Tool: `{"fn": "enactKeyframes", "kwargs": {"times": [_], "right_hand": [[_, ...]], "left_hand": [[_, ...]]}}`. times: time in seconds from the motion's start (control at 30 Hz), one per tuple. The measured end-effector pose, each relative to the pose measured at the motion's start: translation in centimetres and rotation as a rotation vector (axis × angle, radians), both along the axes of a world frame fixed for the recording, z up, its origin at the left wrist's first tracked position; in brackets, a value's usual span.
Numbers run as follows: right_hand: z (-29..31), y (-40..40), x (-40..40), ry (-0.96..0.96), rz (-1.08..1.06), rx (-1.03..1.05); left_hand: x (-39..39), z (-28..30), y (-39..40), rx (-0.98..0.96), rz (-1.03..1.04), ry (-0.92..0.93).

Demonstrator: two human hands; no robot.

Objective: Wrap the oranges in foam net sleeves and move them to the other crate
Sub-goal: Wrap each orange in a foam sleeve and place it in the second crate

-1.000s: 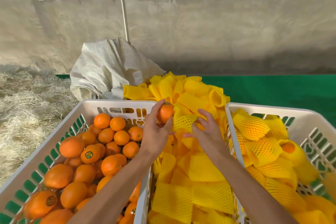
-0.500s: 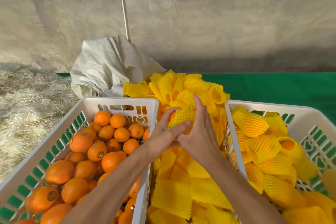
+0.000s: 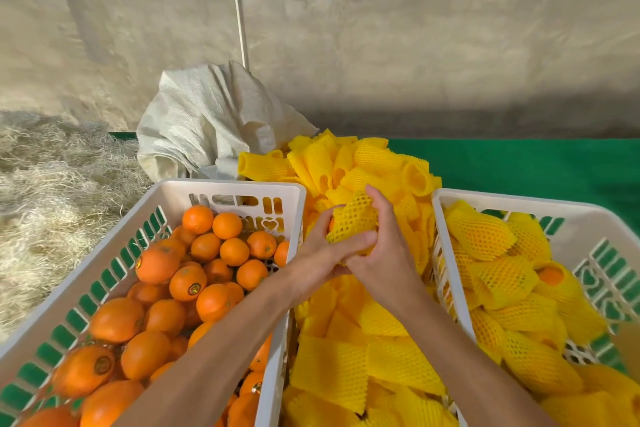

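- Your left hand [image 3: 320, 255] and right hand [image 3: 384, 253] are both curled around one orange [image 3: 331, 225] that sits almost wholly inside a yellow foam net sleeve [image 3: 353, 222]. You hold it above the heap of loose sleeves [image 3: 349, 350], between the two crates.
- Only a sliver of peel shows at the sleeve's left edge, so I judge the wrapping nearly done.
- Risk: the sleeve's open end may still gape. If you let go with one hand before the net closes round the fruit, the orange could slide out and drop among the loose sleeves.
- Risk: the net is stretchy and soft. Pulling hard with your fingertips could tear it or leave it bunched on one side.
- Risk: the right crate [image 3: 519, 204] is already piled with wrapped oranges [image 3: 498, 277]. Dropped from a height, this one could roll off the pile or bruise the others.
- Counts: two crates. The left crate [image 3: 225, 188] holds well over twenty bare oranges [image 3: 207, 246], too many to count exactly.
- The right crate shows about a dozen wrapped ones.
- One white woven sack [image 3: 207, 118] lies behind the crates.
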State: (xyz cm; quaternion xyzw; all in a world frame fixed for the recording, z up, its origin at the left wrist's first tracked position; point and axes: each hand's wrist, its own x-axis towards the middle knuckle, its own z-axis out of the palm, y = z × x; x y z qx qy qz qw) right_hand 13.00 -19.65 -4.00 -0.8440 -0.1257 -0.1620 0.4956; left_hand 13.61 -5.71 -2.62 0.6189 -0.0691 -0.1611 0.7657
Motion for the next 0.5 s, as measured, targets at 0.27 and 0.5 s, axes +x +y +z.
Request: {"fn": "enactKeyframes", "kwargs": {"times": [0.27,0.5], "right_hand": [[-0.4,-0.2,0.6,0.131,0.079,0.387],[0.7,-0.8,1.6,0.391,0.053,1.08]], "left_hand": [[0.9,-0.1,-0.6,-0.128,0.119,0.088],[1.3,0.2,0.0,-0.364,0.168,0.232]]}}
